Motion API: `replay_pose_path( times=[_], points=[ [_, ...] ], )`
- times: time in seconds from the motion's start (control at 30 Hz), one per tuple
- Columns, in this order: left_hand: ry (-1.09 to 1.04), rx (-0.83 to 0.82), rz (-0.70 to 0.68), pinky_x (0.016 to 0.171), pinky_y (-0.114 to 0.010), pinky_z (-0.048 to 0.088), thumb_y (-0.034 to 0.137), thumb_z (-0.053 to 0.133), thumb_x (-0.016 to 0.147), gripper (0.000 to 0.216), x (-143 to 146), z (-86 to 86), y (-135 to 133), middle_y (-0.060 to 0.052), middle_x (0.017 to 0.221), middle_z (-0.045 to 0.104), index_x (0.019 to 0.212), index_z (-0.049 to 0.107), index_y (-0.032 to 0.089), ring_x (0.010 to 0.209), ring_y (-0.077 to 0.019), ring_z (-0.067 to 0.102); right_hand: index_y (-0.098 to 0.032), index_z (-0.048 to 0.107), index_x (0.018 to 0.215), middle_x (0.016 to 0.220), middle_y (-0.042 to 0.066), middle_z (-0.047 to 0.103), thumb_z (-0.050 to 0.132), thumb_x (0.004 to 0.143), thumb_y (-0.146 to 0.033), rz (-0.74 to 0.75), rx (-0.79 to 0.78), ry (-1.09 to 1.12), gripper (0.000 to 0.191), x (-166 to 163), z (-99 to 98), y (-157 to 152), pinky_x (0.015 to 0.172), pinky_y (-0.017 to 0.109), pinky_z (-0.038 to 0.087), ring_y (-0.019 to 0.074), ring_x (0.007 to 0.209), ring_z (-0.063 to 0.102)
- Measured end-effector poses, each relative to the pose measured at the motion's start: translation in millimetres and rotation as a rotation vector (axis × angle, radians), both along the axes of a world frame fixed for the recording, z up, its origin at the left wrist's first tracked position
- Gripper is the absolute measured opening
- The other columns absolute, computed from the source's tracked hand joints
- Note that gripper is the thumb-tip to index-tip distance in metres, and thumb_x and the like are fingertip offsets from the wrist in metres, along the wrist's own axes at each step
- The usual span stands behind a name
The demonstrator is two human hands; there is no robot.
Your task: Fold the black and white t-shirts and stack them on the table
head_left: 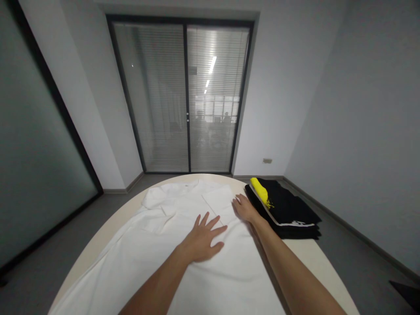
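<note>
A white T-shirt (138, 258) lies spread out, its collar at the far end and its sleeves near the far corners. My left hand (205, 240) rests flat on the middle of it, palm down with fingers spread. At the shirt's right edge, by the sleeve, is my right hand (244, 208). Its fingers are bent and close together on the fabric edge; the fingertips are partly hidden. Just right of that hand sits a stack of folded black garments (288, 203), with a yellow print on the top one.
The round, cream-coloured table (311, 258) carries the shirt and the stack, which reaches its right edge. Beyond the table stand glass doors (188, 100) with blinds. Grey walls rise on both sides, and a dark object (407, 293) shows at the lower right.
</note>
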State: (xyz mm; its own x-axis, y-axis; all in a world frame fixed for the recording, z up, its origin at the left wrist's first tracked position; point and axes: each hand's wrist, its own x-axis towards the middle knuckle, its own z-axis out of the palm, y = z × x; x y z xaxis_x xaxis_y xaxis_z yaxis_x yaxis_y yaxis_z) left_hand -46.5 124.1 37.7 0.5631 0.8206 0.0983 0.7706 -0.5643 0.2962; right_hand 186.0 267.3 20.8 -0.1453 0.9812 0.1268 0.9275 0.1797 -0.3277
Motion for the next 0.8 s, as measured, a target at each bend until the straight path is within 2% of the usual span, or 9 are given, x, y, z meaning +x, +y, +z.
replay_pose_path(
  times=[0.07, 0.17, 0.3, 0.43, 0.67, 0.8],
  points=[
    [-0.001, 0.005, -0.001, 0.119, -0.065, 0.011, 0.047, 0.051, 0.095, 0.057, -0.2, -2.3, 0.7, -0.002, 0.164, 0.023, 0.150, 0.038, 0.040, 0.151, -0.0384, 0.012, -0.007, 0.064, 0.124, 0.131, 0.022, 0.061, 0.035, 0.100, -0.035, -0.015, 0.004, -0.035, 0.047, 12.6, 2.9, -8.7, 0.110, 0.037, 0.033, 0.0291, 0.127, 0.052],
    [0.001, 0.003, 0.001, 0.118, -0.065, 0.010, 0.047, 0.051, 0.095, 0.061, 0.3, -5.1, 1.3, -0.002, 0.164, 0.023, 0.153, 0.033, 0.040, 0.151, -0.0380, 0.012, -0.005, 0.069, 0.107, 0.118, 0.025, 0.066, 0.045, 0.095, -0.037, -0.086, -0.015, -0.081, 0.042, 22.4, 7.3, -29.0, 0.102, 0.041, 0.039, 0.0339, 0.113, 0.060],
    [0.015, -0.001, -0.001, 0.119, -0.064, 0.011, 0.048, 0.049, 0.095, 0.061, 1.5, -5.3, 0.4, -0.001, 0.164, 0.023, 0.153, 0.032, 0.039, 0.151, -0.0376, 0.012, -0.010, 0.070, 0.104, 0.109, 0.022, 0.070, 0.049, 0.092, -0.047, -0.211, -0.127, -0.119, 0.044, 21.2, 14.6, -55.6, 0.084, 0.039, 0.048, 0.0341, 0.100, 0.067],
    [0.026, 0.000, 0.025, 0.119, -0.063, 0.011, 0.048, 0.048, 0.095, 0.059, 2.8, -3.8, -2.4, -0.001, 0.164, 0.023, 0.152, 0.035, 0.039, 0.151, -0.0371, 0.013, -0.013, 0.069, 0.098, 0.103, 0.020, 0.072, 0.053, 0.090, -0.049, -0.207, -0.133, -0.090, 0.040, 21.5, 19.0, -66.5, 0.075, 0.036, 0.048, 0.0331, 0.096, 0.069],
    [0.034, 0.005, 0.101, 0.119, -0.064, 0.010, 0.050, 0.048, 0.094, 0.061, 3.9, -3.6, -5.9, -0.002, 0.163, 0.027, 0.152, 0.036, 0.036, 0.151, -0.0372, 0.016, -0.018, 0.059, 0.097, 0.078, 0.005, 0.069, 0.060, 0.089, -0.039, -0.095, -0.037, 0.266, 0.023, 28.1, 7.1, -59.5, 0.064, 0.026, 0.041, 0.0174, 0.070, 0.063],
    [0.030, 0.008, 0.095, 0.119, -0.063, 0.011, 0.050, 0.048, 0.094, 0.060, 3.5, -3.6, -6.2, -0.002, 0.163, 0.027, 0.152, 0.037, 0.036, 0.151, -0.0360, 0.016, -0.016, 0.059, 0.103, 0.072, -0.001, 0.063, 0.070, 0.080, -0.032, -0.127, -0.056, 0.499, 0.030, 28.4, -5.9, -49.3, 0.060, 0.023, 0.041, 0.0132, 0.063, 0.057]
  ],
)
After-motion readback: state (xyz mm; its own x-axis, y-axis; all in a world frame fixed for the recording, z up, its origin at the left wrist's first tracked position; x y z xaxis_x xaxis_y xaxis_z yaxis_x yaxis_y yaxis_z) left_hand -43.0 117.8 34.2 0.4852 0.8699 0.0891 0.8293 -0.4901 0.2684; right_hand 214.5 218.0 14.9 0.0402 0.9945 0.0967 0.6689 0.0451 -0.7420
